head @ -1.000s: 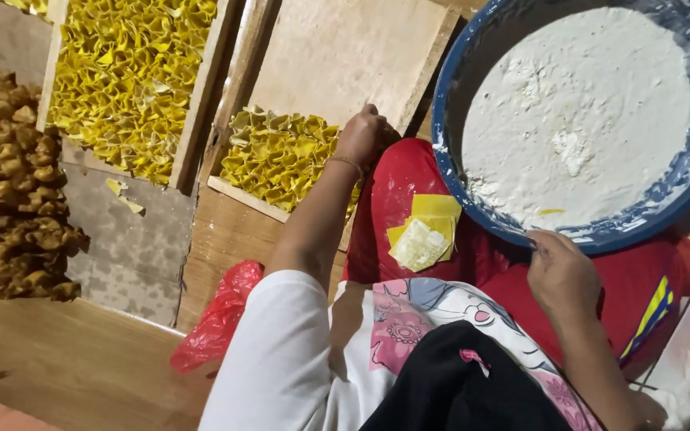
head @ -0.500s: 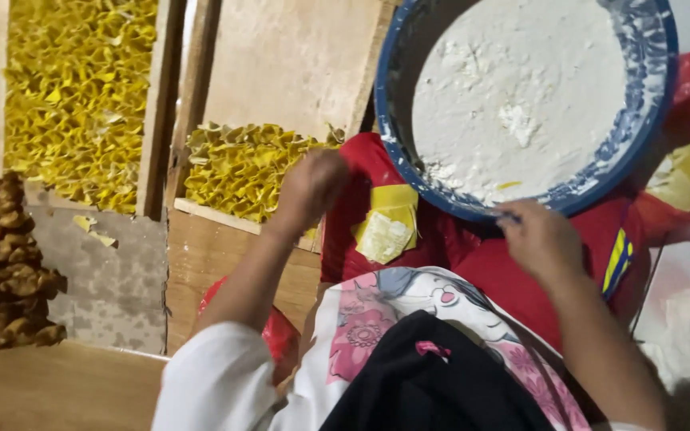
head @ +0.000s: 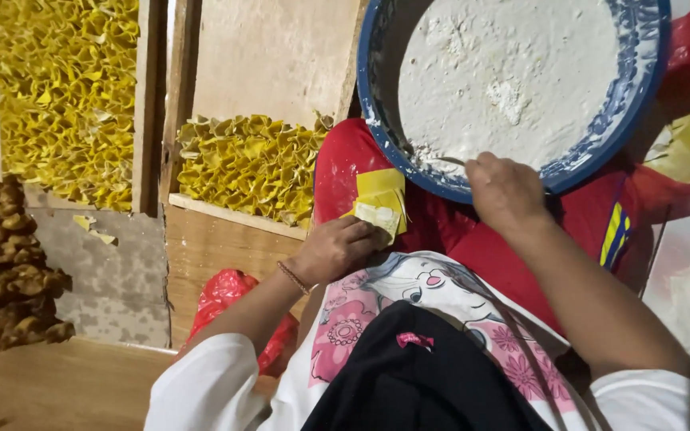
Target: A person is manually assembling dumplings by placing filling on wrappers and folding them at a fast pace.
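Yellow wrappers (head: 380,201) at left hand (head: 335,249) fingertips

Left hand (head: 337,249) curled, knuckles up, forearm bent across the lap; right hand (head: 505,190) fisted, arm reaching forward.

This looks like a small home food workshop run on the floor. Wooden trays (head: 153,104) at the upper left and centre of the frame hold rows of folded yellow dumplings (head: 249,164). A wide blue basin (head: 636,88) of white filling sits at the upper right, and browned fried pieces (head: 5,255) are heaped at the left edge.
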